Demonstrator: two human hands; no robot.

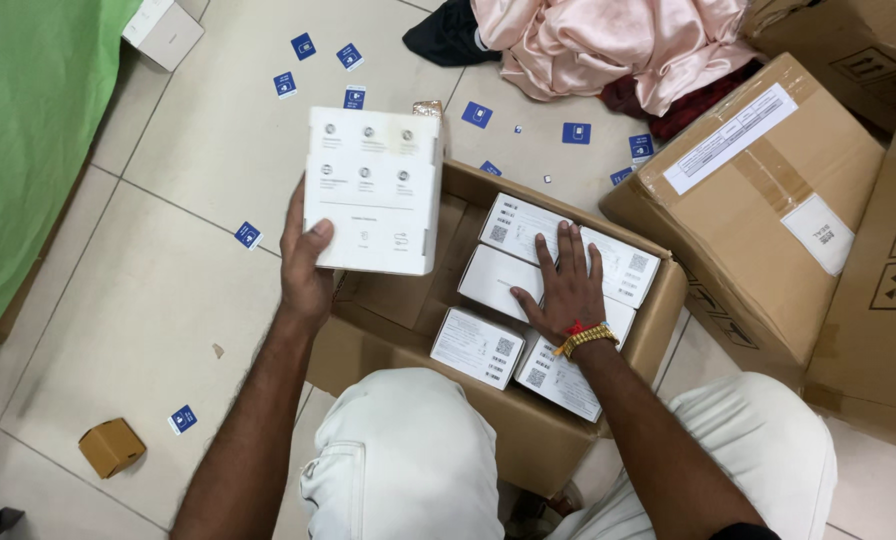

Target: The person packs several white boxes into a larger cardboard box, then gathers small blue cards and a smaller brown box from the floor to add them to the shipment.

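Observation:
My left hand point(306, 262) grips a white square product box point(372, 190) by its lower left corner, holding it above the left side of an open cardboard carton point(658, 330). Small grey icons cover the white box's face. My right hand point(566, 285), with a gold bracelet and red thread at the wrist, lies flat with fingers spread on several white boxes point(480, 346) packed upright inside the carton's right half. The carton's left half shows bare cardboard. My knees in white trousers frame the carton's near side.
Large sealed cardboard boxes point(768, 200) stand at the right. Pink and dark cloth point(608, 45) lies heaped at the top. Several small blue cards point(248, 235) are scattered on the tiled floor, with a tiny brown box point(111, 446) at lower left, a white box point(164, 30) and green fabric point(28, 130) at the left.

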